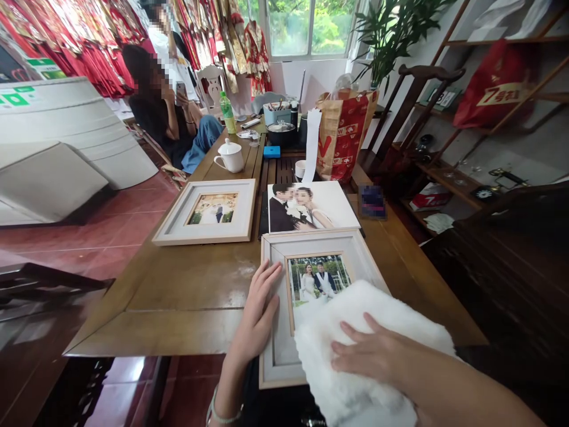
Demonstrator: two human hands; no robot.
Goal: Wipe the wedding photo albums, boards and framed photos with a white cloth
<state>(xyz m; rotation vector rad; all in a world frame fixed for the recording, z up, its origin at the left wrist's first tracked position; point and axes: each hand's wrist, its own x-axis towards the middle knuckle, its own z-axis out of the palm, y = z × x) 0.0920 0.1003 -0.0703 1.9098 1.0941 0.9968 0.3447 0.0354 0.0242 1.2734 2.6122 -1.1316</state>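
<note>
A pale wooden picture frame (284, 376) with a wide white mount lies tilted at the table's near edge. It holds a wedding photo (317, 273) of a couple outdoors. My left hand (258, 314) rests along the frame's left side, fingers stretched out flat on the border. My right hand (377, 356) presses into a fluffy white cloth (386, 299), gripping it against the frame with fingers somewhat apart. The cloth hides the frame's lower right part and some of the photo. Just beyond the frame lies a white photo panel (335, 204) showing a couple.
Another framed photo (171, 228) lies on the wooden table (200, 326), left of centre. Behind it stand a white lidded cup (231, 157), a green bottle (227, 112) and a paper bag (347, 133). A seated person (155, 118) holds a phone at the left; another person stands behind.
</note>
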